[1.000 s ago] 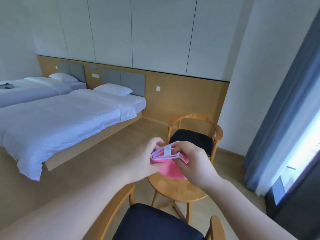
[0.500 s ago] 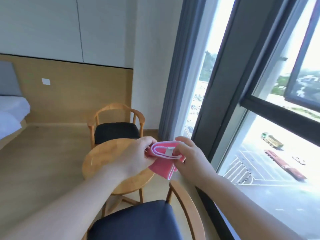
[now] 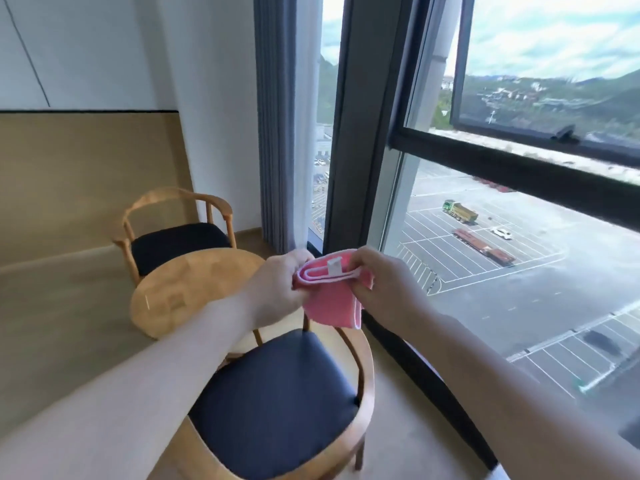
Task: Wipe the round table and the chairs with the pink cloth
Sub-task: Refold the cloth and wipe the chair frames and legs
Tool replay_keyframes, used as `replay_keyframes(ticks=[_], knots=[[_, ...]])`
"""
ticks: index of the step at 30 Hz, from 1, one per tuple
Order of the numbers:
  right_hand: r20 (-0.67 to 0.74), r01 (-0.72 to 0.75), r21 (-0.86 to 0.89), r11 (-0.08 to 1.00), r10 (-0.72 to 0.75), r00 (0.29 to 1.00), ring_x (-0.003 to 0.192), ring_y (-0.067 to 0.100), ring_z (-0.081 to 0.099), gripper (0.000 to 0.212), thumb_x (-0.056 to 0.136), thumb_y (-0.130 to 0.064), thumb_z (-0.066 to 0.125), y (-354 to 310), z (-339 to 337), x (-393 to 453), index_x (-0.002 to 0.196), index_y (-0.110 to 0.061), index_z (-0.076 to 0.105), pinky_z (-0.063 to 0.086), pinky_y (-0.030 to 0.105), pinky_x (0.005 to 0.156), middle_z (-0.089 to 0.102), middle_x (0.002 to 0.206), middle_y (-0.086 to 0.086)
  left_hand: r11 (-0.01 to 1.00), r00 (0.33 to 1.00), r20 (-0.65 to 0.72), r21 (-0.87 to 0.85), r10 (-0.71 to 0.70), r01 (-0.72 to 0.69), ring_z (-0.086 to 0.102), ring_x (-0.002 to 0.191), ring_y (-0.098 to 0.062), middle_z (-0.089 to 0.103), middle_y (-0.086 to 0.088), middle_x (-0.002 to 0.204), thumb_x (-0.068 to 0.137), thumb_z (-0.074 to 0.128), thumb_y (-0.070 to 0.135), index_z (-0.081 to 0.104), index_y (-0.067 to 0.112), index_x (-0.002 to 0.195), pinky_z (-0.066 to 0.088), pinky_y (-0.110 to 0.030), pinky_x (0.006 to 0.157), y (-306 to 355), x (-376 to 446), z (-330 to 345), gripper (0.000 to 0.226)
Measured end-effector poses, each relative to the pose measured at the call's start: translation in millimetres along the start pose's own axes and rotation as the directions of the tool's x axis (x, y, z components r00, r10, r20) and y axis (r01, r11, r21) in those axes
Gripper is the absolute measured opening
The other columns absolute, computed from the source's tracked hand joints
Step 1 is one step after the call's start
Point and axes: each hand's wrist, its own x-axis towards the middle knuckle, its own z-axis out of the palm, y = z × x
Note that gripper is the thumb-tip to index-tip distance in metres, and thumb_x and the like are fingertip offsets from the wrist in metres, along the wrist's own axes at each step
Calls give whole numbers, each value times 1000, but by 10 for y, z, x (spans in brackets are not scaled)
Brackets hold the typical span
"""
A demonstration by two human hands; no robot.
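Observation:
A folded pink cloth (image 3: 331, 299) with a white tag hangs in the air between my hands. My left hand (image 3: 277, 285) pinches its left end and my right hand (image 3: 384, 282) pinches its right end. Below and left of the cloth stands the round wooden table (image 3: 180, 292); my left forearm covers part of its near edge. A wooden chair with a dark seat (image 3: 277, 403) is right below my arms. A second such chair (image 3: 176, 237) stands behind the table by the wall.
A grey curtain (image 3: 277, 133) hangs behind the table. A floor-to-ceiling window with a dark frame (image 3: 356, 133) fills the right side, close beside the near chair. Wood-panelled wall (image 3: 86, 174) at left, bare floor (image 3: 52, 323) in front of it.
My view has swung right, from the beds toward the window. Both hands still hold the cloth, now over the near chair rather than over the table.

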Motion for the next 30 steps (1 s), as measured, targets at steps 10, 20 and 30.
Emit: replay_keyframes(ticks=[10, 20, 30], knots=[[-8, -142, 32, 989, 143, 990, 71, 14, 56, 38, 81, -1, 57, -477, 119, -932, 114, -21, 57, 43, 13, 60, 56, 77, -17, 999, 996, 84, 5, 42, -42, 57, 71, 0, 61, 14, 74, 86, 65, 16, 58, 29, 87, 41, -9, 57, 152, -882, 40, 15], [-12, -189, -81, 979, 189, 982, 65, 20, 54, 13, 78, -4, 61, -1661, 1436, -722, 75, -16, 57, 42, 26, 54, 58, 67, -3, 988, 982, 163, 102, 99, -117, 54, 62, -8, 60, 8, 70, 86, 66, 21, 56, 22, 82, 45, -19, 53, -694, -1719, -1263, 11], [86, -153, -253, 955, 179, 980, 74, 23, 55, 6, 86, -14, 59, -2673, 2861, -502, 91, -13, 58, 49, 43, 66, 59, 84, -2, 972, 920, 358, 106, 161, -211, 63, 81, -10, 71, 6, 91, 95, 58, 23, 69, 21, 110, 56, -32, 69, -1855, -2339, -2484, 19]])
